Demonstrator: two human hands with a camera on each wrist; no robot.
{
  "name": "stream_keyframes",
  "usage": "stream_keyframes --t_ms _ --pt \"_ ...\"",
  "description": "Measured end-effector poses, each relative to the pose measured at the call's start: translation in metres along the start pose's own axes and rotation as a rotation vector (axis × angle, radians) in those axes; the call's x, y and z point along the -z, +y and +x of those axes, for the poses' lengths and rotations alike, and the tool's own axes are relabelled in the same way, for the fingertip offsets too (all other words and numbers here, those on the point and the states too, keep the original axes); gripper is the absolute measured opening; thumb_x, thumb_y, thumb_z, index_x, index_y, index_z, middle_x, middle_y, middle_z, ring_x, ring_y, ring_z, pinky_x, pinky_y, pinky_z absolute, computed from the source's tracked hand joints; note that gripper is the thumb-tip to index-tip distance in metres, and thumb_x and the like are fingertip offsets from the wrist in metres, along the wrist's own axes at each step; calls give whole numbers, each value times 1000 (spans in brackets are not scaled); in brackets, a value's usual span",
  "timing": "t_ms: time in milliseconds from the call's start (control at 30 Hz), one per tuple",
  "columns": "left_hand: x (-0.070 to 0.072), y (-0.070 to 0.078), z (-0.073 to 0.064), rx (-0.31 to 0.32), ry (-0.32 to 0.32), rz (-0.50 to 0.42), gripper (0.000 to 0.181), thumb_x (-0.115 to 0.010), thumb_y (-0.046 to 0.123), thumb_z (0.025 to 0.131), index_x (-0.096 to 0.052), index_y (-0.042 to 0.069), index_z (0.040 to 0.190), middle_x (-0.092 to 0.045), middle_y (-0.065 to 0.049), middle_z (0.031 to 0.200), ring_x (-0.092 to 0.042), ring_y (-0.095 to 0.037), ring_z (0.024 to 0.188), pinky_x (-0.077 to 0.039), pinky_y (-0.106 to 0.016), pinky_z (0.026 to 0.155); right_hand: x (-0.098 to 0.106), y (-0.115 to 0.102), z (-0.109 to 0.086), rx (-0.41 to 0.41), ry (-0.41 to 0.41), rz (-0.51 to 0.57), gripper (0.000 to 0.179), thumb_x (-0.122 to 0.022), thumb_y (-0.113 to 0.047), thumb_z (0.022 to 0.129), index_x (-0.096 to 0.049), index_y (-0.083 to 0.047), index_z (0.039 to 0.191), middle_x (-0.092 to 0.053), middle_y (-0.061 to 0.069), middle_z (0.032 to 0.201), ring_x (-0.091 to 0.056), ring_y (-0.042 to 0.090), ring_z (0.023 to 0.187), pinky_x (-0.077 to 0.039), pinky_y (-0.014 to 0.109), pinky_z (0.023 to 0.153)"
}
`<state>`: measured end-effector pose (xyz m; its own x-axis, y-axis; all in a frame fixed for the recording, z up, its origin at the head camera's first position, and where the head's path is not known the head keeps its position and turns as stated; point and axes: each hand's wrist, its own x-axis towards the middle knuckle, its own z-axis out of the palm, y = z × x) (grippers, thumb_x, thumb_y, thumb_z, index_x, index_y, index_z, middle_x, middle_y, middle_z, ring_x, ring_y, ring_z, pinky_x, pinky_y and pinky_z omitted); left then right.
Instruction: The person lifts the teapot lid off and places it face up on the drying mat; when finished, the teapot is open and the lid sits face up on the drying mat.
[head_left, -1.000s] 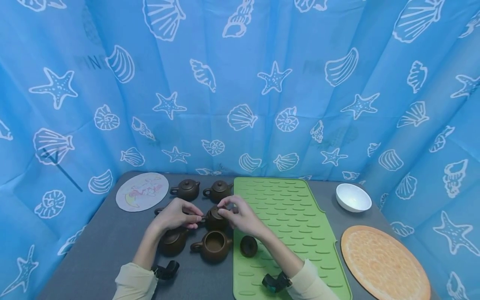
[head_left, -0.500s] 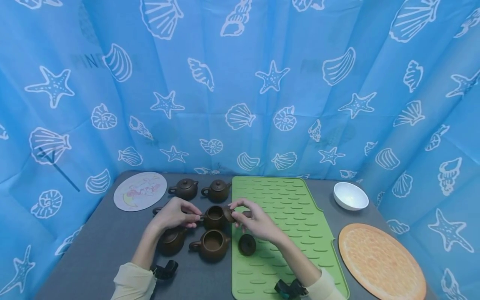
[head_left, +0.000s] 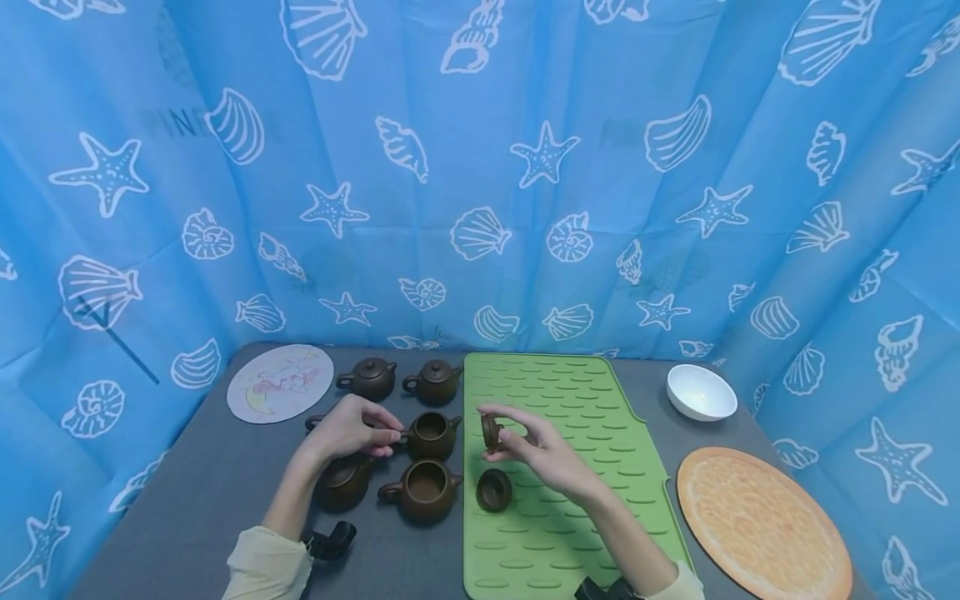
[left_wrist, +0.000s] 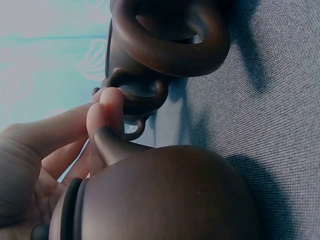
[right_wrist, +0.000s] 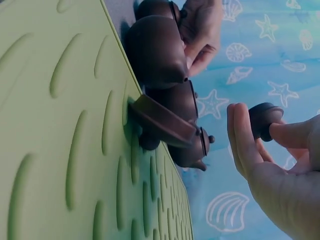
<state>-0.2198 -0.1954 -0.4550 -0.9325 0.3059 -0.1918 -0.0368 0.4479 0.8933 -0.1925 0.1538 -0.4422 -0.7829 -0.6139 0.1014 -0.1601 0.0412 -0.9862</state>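
My left hand [head_left: 356,429] pinches the handle of a small brown lidless teapot [head_left: 433,450] in the middle of the group. Seen from the left wrist, its fingertips [left_wrist: 112,102] meet at that handle, behind the spout of a nearer lidded teapot [left_wrist: 170,195]. My right hand [head_left: 543,454] holds a brown teapot lid [right_wrist: 262,120] on edge between thumb and fingers, raised over the green mat [head_left: 555,417]. A second lid [head_left: 494,490] lies upside down on the mat's left side. In front stands another lidless teapot [head_left: 426,504].
Two lidded teapots, one back left [head_left: 372,379] and one beside it [head_left: 437,383], stand behind. Another lidded teapot [head_left: 343,490] sits under my left forearm, and one more is mostly hidden by that hand. A round placemat [head_left: 281,383], white bowl [head_left: 701,392] and bread-patterned round mat [head_left: 765,521] lie around.
My right hand has lifted the lid off the middle teapot and moved it right, over the green mat, turning it on edge. The left hand stays at the handle.
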Motion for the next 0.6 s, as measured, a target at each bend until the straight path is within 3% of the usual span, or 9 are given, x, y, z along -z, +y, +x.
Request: stream_keyframes --t_ms 200,333,600 --pt "0 0 0 5 -2 -7 17 -75 8 102 -80 -1 116 -81 -20 102 -78 -14 76 -66 -26 71 7 -2 -13 -71 44 28 54 -59 -15 112 -43 -5 163 -34 34 168 -77 41 117 -62 46 106" --pt "0 -1 1 8 -4 -13 17 -75 7 102 -80 -1 116 -81 -20 102 -78 -14 75 -66 -26 71 11 2 -23 -60 66 -2 61 -69 -9 106 -45 -2 161 -37 38 162 -80 30 109 -65 40 101" --pt "0 1 0 20 7 -8 17 -75 8 101 -80 0 115 -82 -19 101 -78 -14 75 -66 -26 70 21 9 -43 -95 24 0 65 -63 -5 108 -31 14 161 -36 46 157 -79 38 112 -64 34 100"
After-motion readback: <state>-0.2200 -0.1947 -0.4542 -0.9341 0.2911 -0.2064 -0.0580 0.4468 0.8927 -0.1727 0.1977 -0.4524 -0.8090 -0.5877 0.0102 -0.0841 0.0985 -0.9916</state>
